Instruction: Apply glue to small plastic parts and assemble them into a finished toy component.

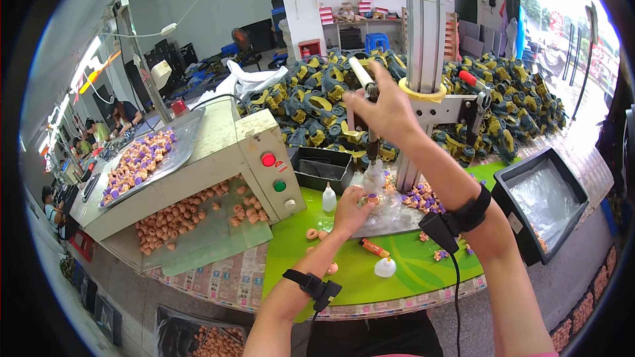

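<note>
My left hand (350, 213) is low on the green mat, fingers closed around a small peach-and-purple plastic part (373, 199) beneath the spindle of a hand press (373, 149). Clear plastic film partly covers the press base there. Higher up, my right hand (390, 111) is beside the white-gripped press lever (360, 73), its thumb and fingers apart; whether the palm touches the lever is hard to see. A white squeeze bottle (329, 198) stands left of the press. Nearer me are a round white bottle (385, 267) and an orange tube (374, 248).
A cream machine (225, 133) on the left holds peach round parts (170, 221); a tray (188, 142) of peach-purple pieces sits on top. Behind the press rises a heap of green-yellow toy parts (324, 89). A black bin (509, 188) is at right, a black box (311, 175) behind the bottle.
</note>
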Demonstrator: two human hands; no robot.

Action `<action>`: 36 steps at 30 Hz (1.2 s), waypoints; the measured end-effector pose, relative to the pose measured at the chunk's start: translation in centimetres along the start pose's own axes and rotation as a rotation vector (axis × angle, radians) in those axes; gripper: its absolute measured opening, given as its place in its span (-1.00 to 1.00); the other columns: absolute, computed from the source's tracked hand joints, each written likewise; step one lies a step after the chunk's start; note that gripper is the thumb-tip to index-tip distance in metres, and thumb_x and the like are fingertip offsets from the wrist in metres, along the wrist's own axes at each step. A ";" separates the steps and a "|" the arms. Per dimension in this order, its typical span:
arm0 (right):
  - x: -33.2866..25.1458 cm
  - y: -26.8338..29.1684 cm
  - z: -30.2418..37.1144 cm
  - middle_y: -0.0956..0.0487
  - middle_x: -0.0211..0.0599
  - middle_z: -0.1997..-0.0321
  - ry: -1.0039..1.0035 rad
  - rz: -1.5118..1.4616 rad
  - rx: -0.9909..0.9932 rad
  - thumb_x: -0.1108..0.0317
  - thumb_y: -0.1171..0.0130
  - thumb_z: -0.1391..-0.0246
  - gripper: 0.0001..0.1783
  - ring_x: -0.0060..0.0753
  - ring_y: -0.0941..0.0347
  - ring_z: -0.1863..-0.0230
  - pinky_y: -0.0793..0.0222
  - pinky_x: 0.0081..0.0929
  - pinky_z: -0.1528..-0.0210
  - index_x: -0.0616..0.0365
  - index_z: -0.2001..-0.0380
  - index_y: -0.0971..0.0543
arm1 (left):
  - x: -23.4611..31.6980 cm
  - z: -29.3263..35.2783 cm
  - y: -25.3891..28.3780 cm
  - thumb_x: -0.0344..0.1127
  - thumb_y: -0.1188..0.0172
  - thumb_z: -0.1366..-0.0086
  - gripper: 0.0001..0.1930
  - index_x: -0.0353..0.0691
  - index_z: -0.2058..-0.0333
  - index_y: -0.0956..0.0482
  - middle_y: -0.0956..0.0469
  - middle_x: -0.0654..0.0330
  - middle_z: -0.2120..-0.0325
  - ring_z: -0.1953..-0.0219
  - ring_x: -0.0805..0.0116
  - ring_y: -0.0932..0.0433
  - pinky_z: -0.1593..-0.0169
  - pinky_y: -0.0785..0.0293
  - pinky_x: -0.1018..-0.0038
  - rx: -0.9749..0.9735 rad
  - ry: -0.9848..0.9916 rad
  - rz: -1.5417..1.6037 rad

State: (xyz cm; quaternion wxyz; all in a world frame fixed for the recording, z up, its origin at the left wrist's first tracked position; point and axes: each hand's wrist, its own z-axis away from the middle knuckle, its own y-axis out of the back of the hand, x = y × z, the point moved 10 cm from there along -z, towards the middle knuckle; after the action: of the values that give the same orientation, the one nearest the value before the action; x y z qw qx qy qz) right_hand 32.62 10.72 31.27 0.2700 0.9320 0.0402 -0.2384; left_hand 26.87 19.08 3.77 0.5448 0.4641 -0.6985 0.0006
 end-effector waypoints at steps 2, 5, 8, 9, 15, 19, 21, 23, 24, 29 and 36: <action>1.4 0.2 -0.8 -0.57 -0.10 0.20 -0.222 -0.412 0.039 0.22 -0.28 0.03 -0.16 -0.30 -0.51 0.22 -0.35 -0.28 0.07 0.33 -0.24 -0.12 | -0.2 0.0 -0.1 -0.22 -0.38 -0.05 -0.69 -0.22 0.25 -0.62 -0.46 0.07 0.18 0.33 0.31 -0.48 0.26 -0.41 0.44 0.027 -0.046 -0.021; -3.5 4.2 0.7 -0.58 -0.17 0.22 0.005 -0.628 0.232 0.34 -0.26 0.03 -0.34 -0.48 -0.49 0.28 -0.42 -0.41 0.16 0.29 -0.14 -0.27 | -1.1 -0.2 0.1 -0.24 -0.36 -0.07 -0.74 -0.21 0.27 -0.62 -0.46 0.08 0.17 0.22 0.27 -0.52 0.19 -0.45 0.40 0.031 -0.020 0.055; -9.2 7.8 4.2 -0.60 -0.29 0.35 0.290 -0.685 0.026 0.41 -0.27 0.10 -0.75 -0.49 -0.50 0.31 -0.39 -0.47 0.15 0.18 0.27 -0.57 | -1.7 0.2 -0.9 -0.28 -0.35 0.00 -0.69 -0.17 0.22 -0.62 -0.47 0.06 0.13 0.06 0.10 -0.48 -0.01 -0.38 0.37 -0.030 0.031 0.156; -11.1 7.4 6.1 -0.61 -0.33 0.37 0.409 -0.529 -0.014 0.40 -0.30 0.12 -0.83 -0.46 -0.52 0.29 -0.37 -0.43 0.11 0.11 0.37 -0.59 | -2.3 0.6 0.0 -0.30 -0.35 0.01 -0.66 -0.17 0.19 -0.60 -0.47 0.07 0.14 0.06 0.10 -0.48 -0.01 -0.38 0.37 -0.003 0.067 0.089; -8.6 6.4 14.8 -0.57 -0.15 0.08 0.480 -0.185 0.019 0.30 -0.40 0.19 -0.53 -0.18 -0.46 -0.04 -0.20 -0.13 -0.14 0.13 0.14 -0.55 | -1.9 3.2 2.2 -0.31 -0.30 -0.09 -0.64 -0.24 0.12 -0.54 -0.46 0.28 0.43 0.40 0.45 -0.45 0.31 -0.41 0.50 -0.003 0.214 0.270; -1.6 5.6 20.4 -0.39 -0.02 -0.18 0.137 -0.108 0.030 0.32 -0.40 0.21 -0.17 0.01 -0.32 -0.16 -0.16 -0.12 -0.22 0.26 -0.18 -0.31 | -0.7 9.3 4.0 -0.41 -0.18 -0.17 -0.67 -0.18 0.05 -0.51 -0.45 0.32 0.37 0.36 0.49 -0.43 0.30 -0.36 0.57 -0.070 0.769 0.962; 1.4 4.1 24.3 -0.41 -0.03 -0.16 -0.054 -0.105 -0.024 0.33 -0.39 0.20 -0.18 0.01 -0.32 -0.15 -0.18 -0.15 -0.21 0.26 -0.18 -0.31 | 0.7 11.9 4.0 -0.50 -0.09 -0.21 -0.65 -0.24 0.00 -0.45 -0.50 0.24 0.23 0.21 0.47 -0.46 0.12 -0.41 0.56 -0.023 0.787 1.470; 4.6 1.7 28.9 -0.43 -0.03 -0.09 -0.333 -0.137 -0.191 0.33 -0.40 0.19 -0.21 0.01 -0.31 -0.13 -0.23 -0.18 -0.15 0.25 -0.16 -0.32 | 2.3 13.9 3.9 -0.56 -0.05 -0.20 -0.65 -0.26 0.01 -0.45 -0.48 0.20 0.14 0.11 0.44 -0.44 0.02 -0.39 0.53 -0.087 0.739 1.506; 4.4 1.0 29.9 -0.43 -0.03 -0.09 -0.336 -0.143 -0.197 0.33 -0.40 0.19 -0.21 0.01 -0.31 -0.13 -0.23 -0.18 -0.15 0.25 -0.16 -0.32 | 3.0 15.0 3.8 -0.61 -0.01 -0.19 -0.65 -0.28 0.02 -0.44 -0.46 0.16 0.05 0.02 0.40 -0.43 -0.08 -0.36 0.50 -0.146 0.689 1.537; 5.5 -4.0 33.2 -0.45 -0.05 0.01 -0.440 -0.263 -0.308 0.34 -0.39 0.14 -0.36 -0.10 -0.39 -0.02 -0.32 -0.32 -0.04 0.25 -0.04 -0.39 | 4.7 19.4 2.7 -0.49 0.04 -0.37 -0.75 -0.35 0.00 -0.36 -0.42 0.06 -0.03 -0.08 0.30 -0.45 -0.16 -0.43 0.49 -0.187 0.779 1.498; 6.4 -2.9 35.0 -0.51 -0.26 0.20 -0.652 -0.638 -0.173 0.39 -0.30 0.04 -0.55 -0.36 -0.47 0.10 -0.39 -0.44 0.07 0.26 0.05 -0.47 | 4.9 22.6 1.2 -0.39 -0.01 -0.38 -0.66 -0.26 -0.11 -0.33 -0.47 0.13 0.10 0.06 0.35 -0.52 -0.02 -0.53 0.51 -0.214 0.752 1.676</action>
State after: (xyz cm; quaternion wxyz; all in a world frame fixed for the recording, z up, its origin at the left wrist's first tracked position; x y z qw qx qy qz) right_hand 22.92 -5.41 0.92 0.2583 0.7236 0.2578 -0.5858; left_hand 8.98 5.10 -1.05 0.5974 -0.2764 -0.5794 0.4807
